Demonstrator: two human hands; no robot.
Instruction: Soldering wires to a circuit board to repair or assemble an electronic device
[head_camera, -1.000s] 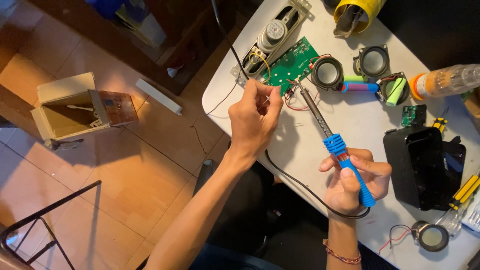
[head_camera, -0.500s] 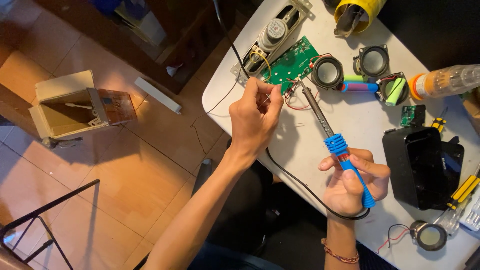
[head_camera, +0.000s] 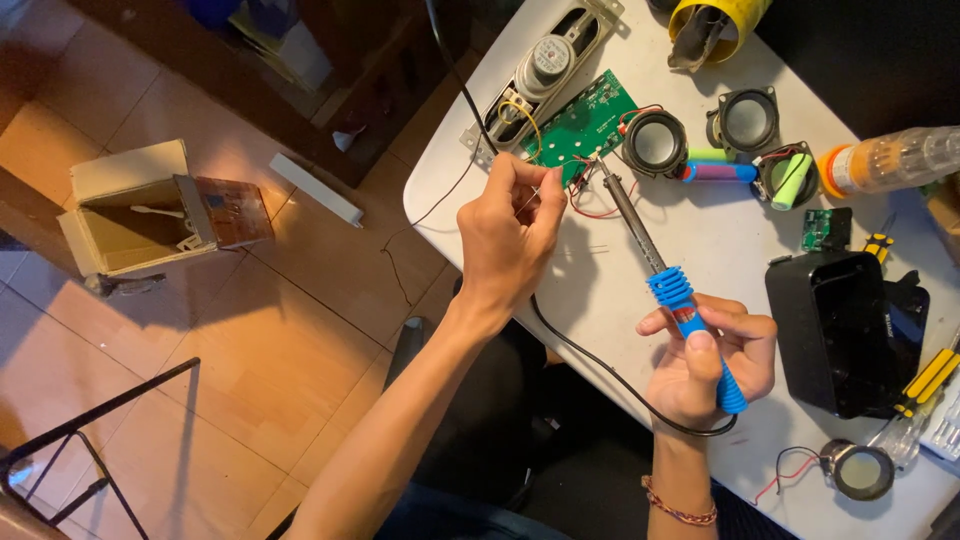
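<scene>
The left hand (head_camera: 510, 235) hangs over the white table (head_camera: 720, 230), its grip pinched on a thin wire (head_camera: 535, 197) at the edge of the green circuit board (head_camera: 583, 122), which lies at 12 o'clock from it. The soldering iron (head_camera: 660, 275) slants from the board down toward 5 o'clock, tip touching the board. The right hand (head_camera: 712, 365) has its grip wrapped tight around the iron's blue handle. A black box (head_camera: 835, 330) sits at 3 o'clock from that hand.
</scene>
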